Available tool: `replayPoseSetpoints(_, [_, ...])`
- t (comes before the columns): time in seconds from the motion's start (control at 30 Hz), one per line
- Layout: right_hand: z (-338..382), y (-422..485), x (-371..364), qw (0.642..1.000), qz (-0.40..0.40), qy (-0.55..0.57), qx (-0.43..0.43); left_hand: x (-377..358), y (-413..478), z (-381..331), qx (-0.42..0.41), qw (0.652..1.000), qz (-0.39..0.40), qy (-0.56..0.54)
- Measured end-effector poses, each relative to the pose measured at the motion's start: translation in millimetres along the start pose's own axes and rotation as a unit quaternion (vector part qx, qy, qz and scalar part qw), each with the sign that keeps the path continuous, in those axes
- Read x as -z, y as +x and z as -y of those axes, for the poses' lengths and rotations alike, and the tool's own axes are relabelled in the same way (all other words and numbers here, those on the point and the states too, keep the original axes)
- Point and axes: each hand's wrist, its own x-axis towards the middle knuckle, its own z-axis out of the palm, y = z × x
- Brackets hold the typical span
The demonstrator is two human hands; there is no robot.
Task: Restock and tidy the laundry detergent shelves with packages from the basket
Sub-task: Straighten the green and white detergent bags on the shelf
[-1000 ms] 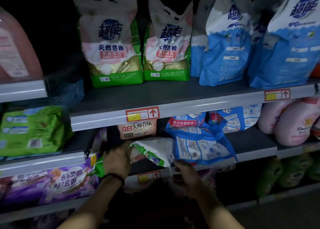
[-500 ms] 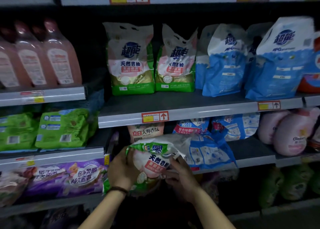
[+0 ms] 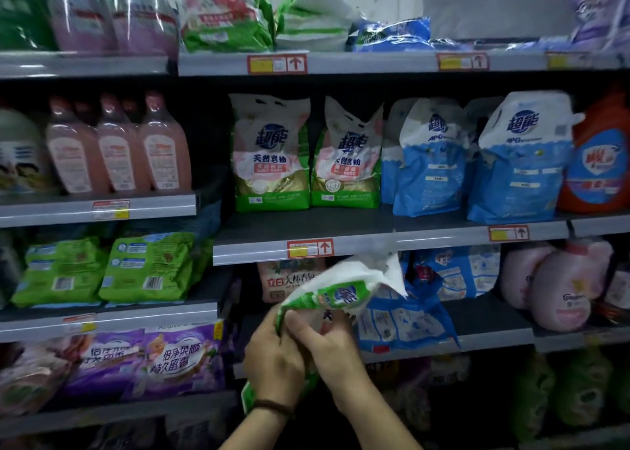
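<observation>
While both hands, left hand [image 3: 272, 364] and right hand [image 3: 327, 347], clench the green-and-white detergent bag [image 3: 341, 292], restocking midway. Next, probably lift toward twelve o'clock, beside matching green bags [image 3: 272, 153].

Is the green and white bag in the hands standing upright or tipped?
Tipped. The green and white bag lies slanted, off any shelf, its white top pointing up-right, gripped by left hand and right hand.

Both hands now lift the green-and-white detergent bag [image 3: 335, 294] higher, tilted, its top reaching the middle shelf's front edge [image 3: 375, 245].
</observation>
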Motion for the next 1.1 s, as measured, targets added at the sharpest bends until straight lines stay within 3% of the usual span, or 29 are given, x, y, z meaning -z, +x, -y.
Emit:
replayPoseSetpoints(0.13, [29.2, -4.2, -2.3, 0.987, -0.154, -0.037, -0.003, -3.4, -30.4, -25.5, -0.058, 0.998, 0.022, -0.005])
replayPoseSetpoints(0.23, [37.6, -2.5, 3.1, 0.974, -0.225, -0.007, 0.006, -3.3, -34.3, -33.8, -0.057, 0.995, 0.077, 0.038])
replayPoseSetpoints(0.33, [50.3, -0.9, 14.9, 0.976, -0.216, 0.019, -0.003, 11.5, -33.8, -51.5, -0.072, 0.981, 0.177, 0.020])
replayPoseSetpoints(0.43, [76.7, -3.2, 32.0, 0.986, -0.161, 0.032, -0.008, 37.8, -13.1, -49.8, -0.071, 0.943, 0.310, -0.098])
replayPoseSetpoints(0.47, [86.5, -4.8, 37.1, 0.990, -0.143, 0.021, -0.002, 45.6, -1.9, -43.9, -0.078, 0.943, 0.302, -0.118])
replayPoseSetpoints(0.53, [106.6, -5.7, 45.1, 0.993, -0.116, 0.011, 0.011, 54.7, 20.9, -28.8, -0.081, 0.969, 0.208, -0.105])
replayPoseSetpoints(0.6, [127.5, -6.4, 51.1, 0.995, -0.093, 0.028, 0.006, 59.9, 38.0, -16.9, -0.008, 0.976, 0.171, -0.135])
replayPoseSetpoints(0.67, [148.6, -8.3, 56.7, 0.997, -0.064, 0.048, -0.008, 61.0, 51.5, -8.3, 0.080, 0.954, 0.188, -0.218])
replayPoseSetpoints(0.73, [164.0, -5.3, 61.1, 0.997, -0.043, 0.069, -0.020, 61.6, 57.1, -7.1, 0.133, 0.911, 0.253, -0.296])
replayPoseSetpoints(0.83, [179.5, 8.2, 60.7, 0.995, -0.017, 0.097, -0.023, 54.7, 56.9, -15.1, 0.168, 0.859, 0.277, -0.397])
replayPoseSetpoints(0.97, [197.6, 30.9, 65.4, 0.998, -0.008, 0.058, 0.012, 55.7, 74.2, -45.0, 0.141, 0.881, 0.198, -0.406])
replayPoseSetpoints(1.1, [194.9, 47.9, 76.4, 0.996, 0.043, -0.067, 0.045, 64.9, 95.9, -67.2, 0.106, 0.911, 0.137, -0.374])
